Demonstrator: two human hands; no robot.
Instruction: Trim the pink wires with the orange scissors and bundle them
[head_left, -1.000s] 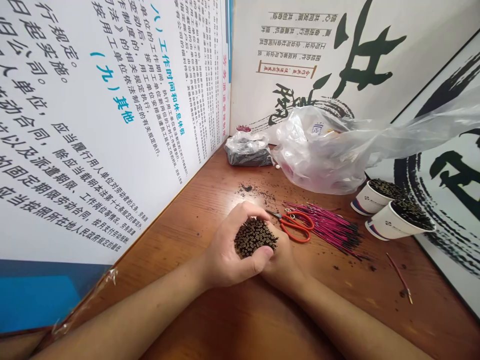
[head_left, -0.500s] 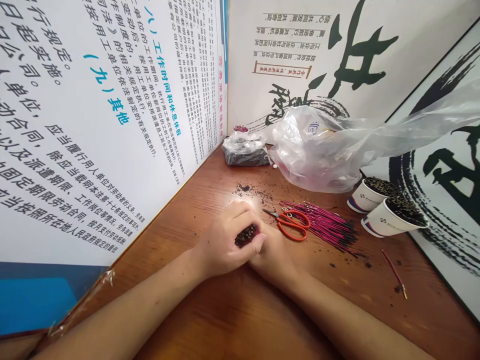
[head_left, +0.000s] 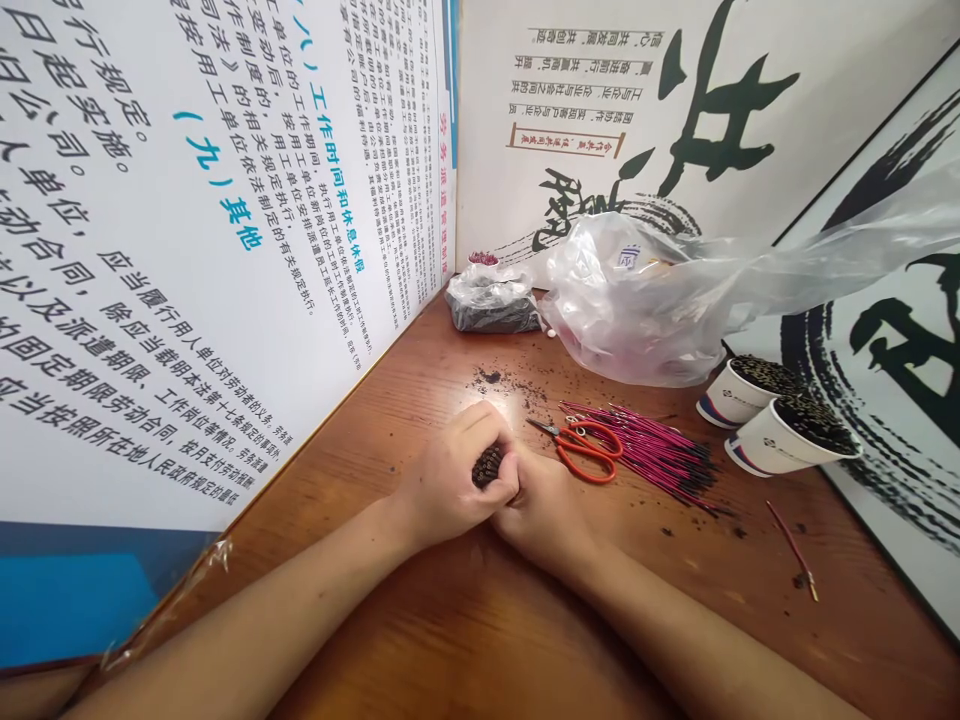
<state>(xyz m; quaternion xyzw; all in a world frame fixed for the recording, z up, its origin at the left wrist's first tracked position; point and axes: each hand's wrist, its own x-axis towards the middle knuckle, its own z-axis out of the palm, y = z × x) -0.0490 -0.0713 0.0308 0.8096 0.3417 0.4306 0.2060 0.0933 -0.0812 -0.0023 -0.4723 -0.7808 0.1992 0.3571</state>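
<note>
I count one left hand [head_left: 446, 475], one right hand [head_left: 546, 505], one bundle of tubes [head_left: 487, 466], one pair of scissors [head_left: 564, 437], two paper cups [head_left: 772, 440], one heap of pink-and-black strands [head_left: 664, 455] too many to number, one stray strand [head_left: 791, 549], one big plastic bag [head_left: 637, 320], one wrapped packet [head_left: 493, 307].

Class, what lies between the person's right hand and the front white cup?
In the head view, orange-handled scissors, then a pile of pink-and-black strands, lie between the right hand and front white cup.

Dull tubes [head_left: 486, 467], glossy wooden table [head_left: 450, 640], crinkled plastic bag [head_left: 637, 325], paper cups [head_left: 771, 442].
</note>
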